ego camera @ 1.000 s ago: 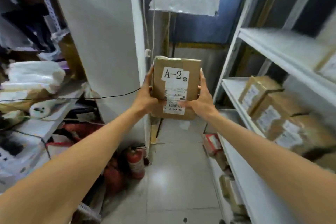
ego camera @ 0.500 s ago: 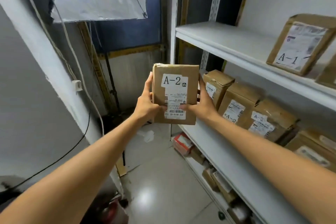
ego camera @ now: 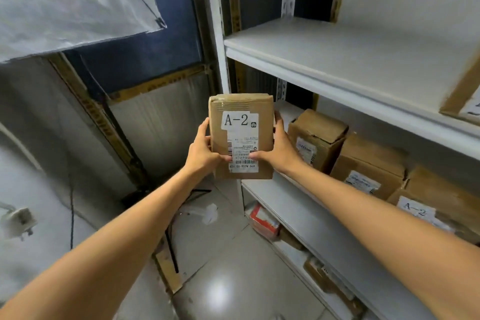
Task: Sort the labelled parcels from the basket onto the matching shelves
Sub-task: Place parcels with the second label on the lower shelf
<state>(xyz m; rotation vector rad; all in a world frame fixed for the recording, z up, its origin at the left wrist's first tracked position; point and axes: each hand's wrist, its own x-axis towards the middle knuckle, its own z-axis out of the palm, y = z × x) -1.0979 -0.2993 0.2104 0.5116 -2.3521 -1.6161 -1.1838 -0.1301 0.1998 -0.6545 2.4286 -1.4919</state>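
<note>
I see my left hand [ego camera: 201,149] and right hand [ego camera: 279,149] gripping the upright A-2 parcel [ego camera: 241,138] at frame centre, thumbs across its label, both arms outstretched.

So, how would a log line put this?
held: A-2 parcel | grip: left hand, right hand on its sides | near: shelf with A-2 box | placed: no

The brown parcel [ego camera: 241,166] is wearing a white label [ego camera: 240,120] with black A-2 lettering and barcode stripes. White shelves [ego camera: 337,60] at three o'clock are carrying brown boxes [ego camera: 318,127] with white labels.
</note>
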